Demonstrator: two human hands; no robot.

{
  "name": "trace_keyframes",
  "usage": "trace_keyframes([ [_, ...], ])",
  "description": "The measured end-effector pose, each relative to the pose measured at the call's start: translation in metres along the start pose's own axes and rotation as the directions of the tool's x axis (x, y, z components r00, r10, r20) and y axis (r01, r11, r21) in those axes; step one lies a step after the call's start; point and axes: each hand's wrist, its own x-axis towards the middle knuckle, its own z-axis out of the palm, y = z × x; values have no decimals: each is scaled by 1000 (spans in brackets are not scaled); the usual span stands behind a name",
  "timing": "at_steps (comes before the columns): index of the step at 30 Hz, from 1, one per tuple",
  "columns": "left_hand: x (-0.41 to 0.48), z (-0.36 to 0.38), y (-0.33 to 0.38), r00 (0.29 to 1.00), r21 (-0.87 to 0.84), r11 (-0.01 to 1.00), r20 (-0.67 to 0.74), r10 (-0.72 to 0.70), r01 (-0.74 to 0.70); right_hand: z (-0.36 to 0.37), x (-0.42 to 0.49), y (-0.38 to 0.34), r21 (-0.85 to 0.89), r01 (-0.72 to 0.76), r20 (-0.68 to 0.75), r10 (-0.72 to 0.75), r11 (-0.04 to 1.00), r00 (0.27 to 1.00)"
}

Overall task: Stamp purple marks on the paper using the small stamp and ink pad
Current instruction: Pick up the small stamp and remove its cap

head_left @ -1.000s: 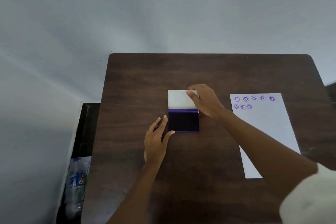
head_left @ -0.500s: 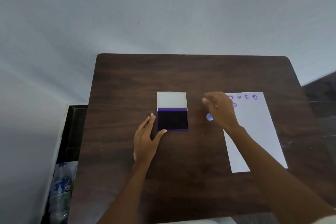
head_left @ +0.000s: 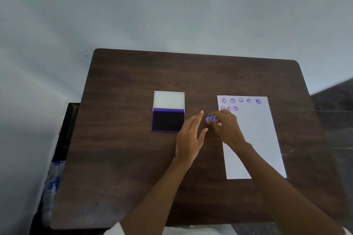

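The fingers (head_left: 217, 122) of the right hand (head_left: 226, 129) curl together and pinch the small stamp (head_left: 210, 119), a pale blue-purple piece that shows only at their tips; its round end faces left toward the left hand, so its long axis seems to run roughly parallel to the surface's near edge, though the blur makes this uncertain. The left hand (head_left: 190, 139) is beside it, fingers straight and pressed together, thumb spread apart, holding nothing. Both hands are near the middle of the dark wooden surface (head_left: 133, 168). Left of them lies the ink pad (head_left: 168, 121), lid open toward the far edge. The paper (head_left: 256, 139) lies toward the right edge, with purple marks (head_left: 240, 100) in two rows along its far end.
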Motion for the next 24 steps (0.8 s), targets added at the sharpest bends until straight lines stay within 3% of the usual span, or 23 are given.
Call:
trace_keyframes([
  [4, 12, 13, 10, 992, -26, 992, 49, -119, 121, -8, 0, -3, 71, 32, 11, -33, 997, 999],
  [13, 19, 26, 8, 988, -92, 984, 0, -153, 153, -9, -2, 6, 107, 55, 8, -56, 993, 998],
  [24, 17, 32, 8, 963, -211, 951, -94, -251, 227, -12, 8, 23, 170, -23, -13, 26, 985, 1000],
])
